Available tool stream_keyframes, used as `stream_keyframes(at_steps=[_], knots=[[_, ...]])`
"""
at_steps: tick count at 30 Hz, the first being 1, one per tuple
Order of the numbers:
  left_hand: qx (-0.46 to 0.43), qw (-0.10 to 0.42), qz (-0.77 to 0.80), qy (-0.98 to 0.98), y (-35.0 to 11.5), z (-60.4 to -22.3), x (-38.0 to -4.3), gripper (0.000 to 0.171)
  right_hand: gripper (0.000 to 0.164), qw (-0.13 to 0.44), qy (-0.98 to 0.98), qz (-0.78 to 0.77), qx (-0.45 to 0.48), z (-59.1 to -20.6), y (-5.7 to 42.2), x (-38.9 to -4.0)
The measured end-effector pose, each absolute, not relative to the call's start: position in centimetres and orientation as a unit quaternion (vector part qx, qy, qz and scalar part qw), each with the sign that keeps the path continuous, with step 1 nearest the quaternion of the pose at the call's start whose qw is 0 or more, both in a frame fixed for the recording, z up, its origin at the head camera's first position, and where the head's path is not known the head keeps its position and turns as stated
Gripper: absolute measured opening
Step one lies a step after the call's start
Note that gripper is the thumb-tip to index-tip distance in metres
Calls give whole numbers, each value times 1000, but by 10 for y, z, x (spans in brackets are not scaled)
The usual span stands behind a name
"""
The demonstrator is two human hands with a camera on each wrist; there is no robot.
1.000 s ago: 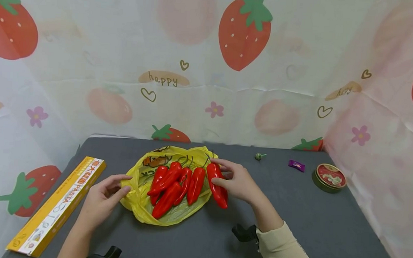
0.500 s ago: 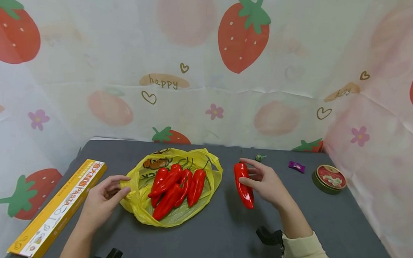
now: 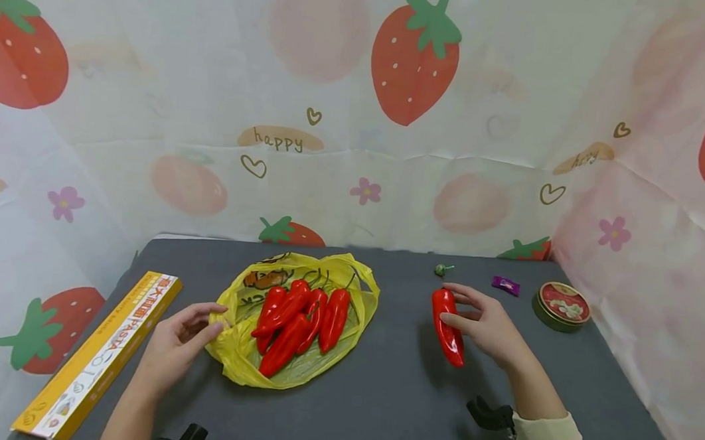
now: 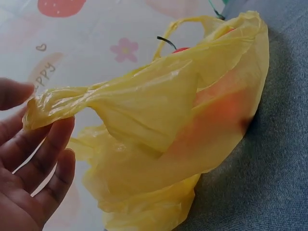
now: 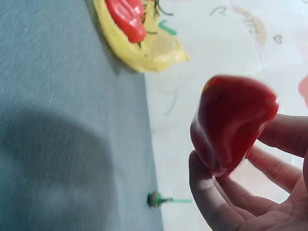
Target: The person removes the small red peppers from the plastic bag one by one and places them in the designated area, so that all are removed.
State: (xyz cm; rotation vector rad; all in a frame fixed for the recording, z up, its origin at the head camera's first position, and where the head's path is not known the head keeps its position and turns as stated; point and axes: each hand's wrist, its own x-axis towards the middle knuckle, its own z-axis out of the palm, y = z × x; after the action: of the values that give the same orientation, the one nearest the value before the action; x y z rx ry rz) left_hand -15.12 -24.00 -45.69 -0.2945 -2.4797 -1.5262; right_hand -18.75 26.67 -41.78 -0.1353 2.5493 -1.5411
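A yellow plastic bag point(image 3: 240, 367) lies spread open on the dark table with several red chili peppers point(image 3: 286, 343) inside. At its left rim my left hand point(image 3: 172, 343) pinches the bag's edge between thumb and fingers, and the left wrist view shows the gathered plastic point(image 4: 62, 103) there. Over the table to the right of the bag, my right hand point(image 3: 490, 327) holds one red chili pepper point(image 3: 447, 328) between thumb and fingers, its tip pointing down. A shadow falls below it. In the right wrist view the same pepper point(image 5: 231, 120) appears end-on.
A long yellow pasta box point(image 3: 96, 359) lies along the table's left side. Behind the right hand are a small green lollipop point(image 3: 441, 270), a purple wrapped candy point(image 3: 506, 285) and a round tin point(image 3: 563, 305) with a red lid. A strawberry-print cloth point(image 3: 331, 179) hangs behind the table.
My right hand has carried the red chili pepper from the bag's right edge rightward over the table. The left hand has stayed at the bag's rim.
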Motion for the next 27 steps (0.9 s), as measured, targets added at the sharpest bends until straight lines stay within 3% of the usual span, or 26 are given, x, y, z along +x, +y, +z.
stream_keyframes(at_steps=[27], knots=[[-106,88,-527,-839,-245,-459,-152,37,67,96,864,-494,-10,-434,346,-179]])
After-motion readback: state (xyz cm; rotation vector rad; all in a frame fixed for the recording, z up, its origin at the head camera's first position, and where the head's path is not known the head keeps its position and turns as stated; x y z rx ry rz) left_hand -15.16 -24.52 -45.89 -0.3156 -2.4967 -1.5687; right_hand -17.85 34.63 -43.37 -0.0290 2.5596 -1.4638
